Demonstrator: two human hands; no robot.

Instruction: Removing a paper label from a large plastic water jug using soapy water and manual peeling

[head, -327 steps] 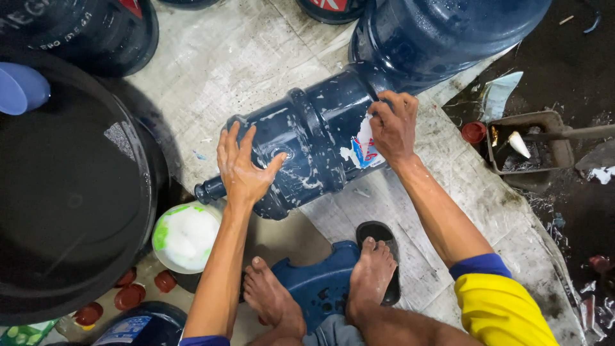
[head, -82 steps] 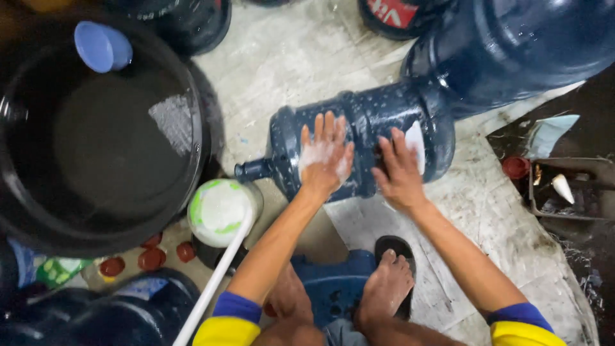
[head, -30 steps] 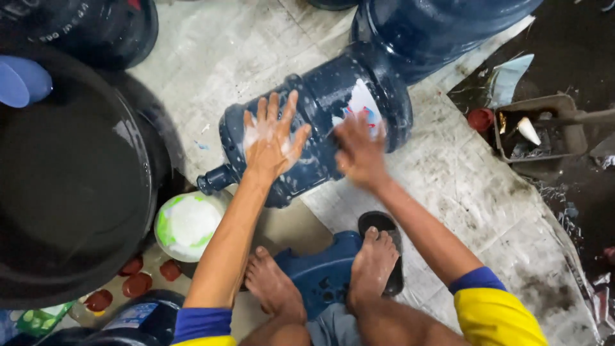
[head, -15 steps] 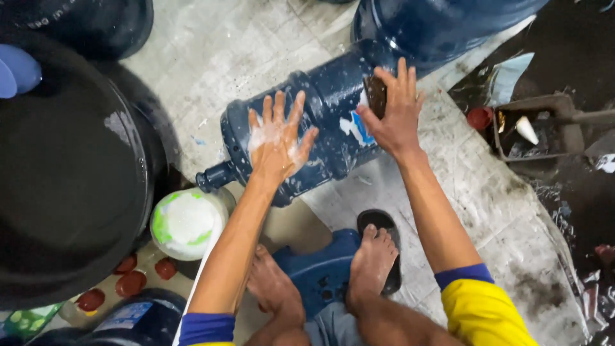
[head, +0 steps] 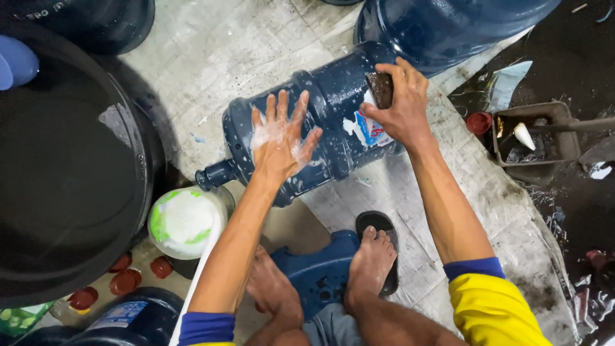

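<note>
Soapy and spread flat, the left hand (head: 280,142) lies open on the side of a dark blue water jug (head: 320,122), fingers splayed. The right hand (head: 398,106) is closed around a small dark scrubbing pad (head: 382,88), pressing it against the jug just above a torn label (head: 367,128). The jug lies on its side on a pale, stained concrete floor (head: 224,51), its neck pointing toward a white-lidded tub (head: 184,222). A large black barrel (head: 64,179) stands at the left, and another blue jug (head: 448,25) touches the far end.
</note>
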